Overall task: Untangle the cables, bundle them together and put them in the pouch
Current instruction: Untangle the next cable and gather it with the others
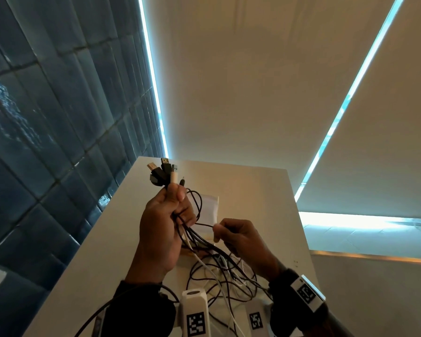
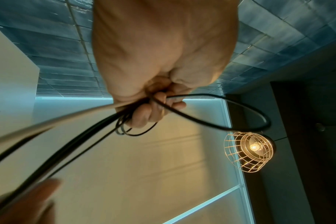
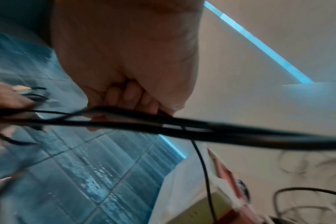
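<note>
My left hand (image 1: 164, 215) is raised above the table and grips a bundle of black and white cables (image 1: 195, 237) just below their plugs (image 1: 164, 172), which stick up out of the fist. The strands hang down to a loose tangle (image 1: 224, 280) on the table. To the right, my right hand (image 1: 231, 235) pinches one black strand that runs from the bundle. The left wrist view shows my left hand (image 2: 153, 106) curled round the cables, with a black loop (image 2: 240, 127) standing out. In the right wrist view my right hand (image 3: 132, 103) curls over blurred black cables (image 3: 201, 130). A pale flat pouch (image 1: 210, 205) lies behind the hands.
The white table (image 1: 253, 186) stands against a blue tiled wall (image 1: 58, 117) on the left. Pale blinds (image 1: 241, 81) rise behind it. A caged lamp (image 2: 249, 151) hangs overhead in the left wrist view. Wrist cameras with markers (image 1: 196, 319) sit at the bottom.
</note>
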A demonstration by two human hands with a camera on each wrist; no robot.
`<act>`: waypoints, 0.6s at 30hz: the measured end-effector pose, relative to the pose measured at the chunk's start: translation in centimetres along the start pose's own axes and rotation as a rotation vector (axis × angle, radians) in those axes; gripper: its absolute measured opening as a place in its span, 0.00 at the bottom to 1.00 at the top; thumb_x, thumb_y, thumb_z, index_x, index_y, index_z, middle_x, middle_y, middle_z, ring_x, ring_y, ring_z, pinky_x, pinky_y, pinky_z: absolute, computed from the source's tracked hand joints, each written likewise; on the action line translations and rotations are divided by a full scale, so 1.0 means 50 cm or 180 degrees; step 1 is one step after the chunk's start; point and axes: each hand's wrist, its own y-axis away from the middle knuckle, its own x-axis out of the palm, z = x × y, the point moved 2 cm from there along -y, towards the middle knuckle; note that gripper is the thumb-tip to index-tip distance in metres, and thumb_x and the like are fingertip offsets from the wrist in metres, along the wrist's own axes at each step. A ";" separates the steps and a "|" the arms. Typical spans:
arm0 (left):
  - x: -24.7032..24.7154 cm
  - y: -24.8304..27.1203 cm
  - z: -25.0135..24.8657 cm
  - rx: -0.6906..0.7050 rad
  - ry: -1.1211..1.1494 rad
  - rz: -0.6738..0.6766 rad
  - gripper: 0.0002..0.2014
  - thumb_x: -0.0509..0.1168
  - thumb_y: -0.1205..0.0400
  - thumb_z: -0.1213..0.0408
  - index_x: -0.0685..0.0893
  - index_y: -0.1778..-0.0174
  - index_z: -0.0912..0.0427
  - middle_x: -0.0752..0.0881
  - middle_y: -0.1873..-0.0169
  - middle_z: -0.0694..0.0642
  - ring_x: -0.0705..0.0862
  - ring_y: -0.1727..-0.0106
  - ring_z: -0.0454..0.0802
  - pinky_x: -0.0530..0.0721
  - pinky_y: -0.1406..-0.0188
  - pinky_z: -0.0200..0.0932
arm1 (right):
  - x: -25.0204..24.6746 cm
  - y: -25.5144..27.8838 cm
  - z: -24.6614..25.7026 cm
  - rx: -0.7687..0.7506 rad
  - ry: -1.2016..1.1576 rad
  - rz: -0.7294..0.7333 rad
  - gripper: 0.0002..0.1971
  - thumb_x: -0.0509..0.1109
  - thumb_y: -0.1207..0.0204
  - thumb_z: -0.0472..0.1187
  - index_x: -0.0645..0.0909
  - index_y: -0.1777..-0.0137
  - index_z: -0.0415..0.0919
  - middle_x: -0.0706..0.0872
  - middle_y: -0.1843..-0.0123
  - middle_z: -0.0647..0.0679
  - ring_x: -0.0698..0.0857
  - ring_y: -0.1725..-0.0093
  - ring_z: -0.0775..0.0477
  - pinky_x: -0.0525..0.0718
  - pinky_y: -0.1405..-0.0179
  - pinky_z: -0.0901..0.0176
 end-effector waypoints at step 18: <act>-0.013 0.012 -0.016 -0.0019 -0.0093 -0.0098 0.17 0.51 0.11 0.61 0.72 0.67 0.57 0.63 0.78 0.49 0.60 0.78 0.43 0.62 0.79 0.36 | -0.065 0.018 -0.229 0.0582 0.1089 -0.0664 0.18 0.67 0.19 0.48 0.83 0.70 0.44 0.78 0.74 0.52 0.73 0.72 0.52 0.72 0.70 0.58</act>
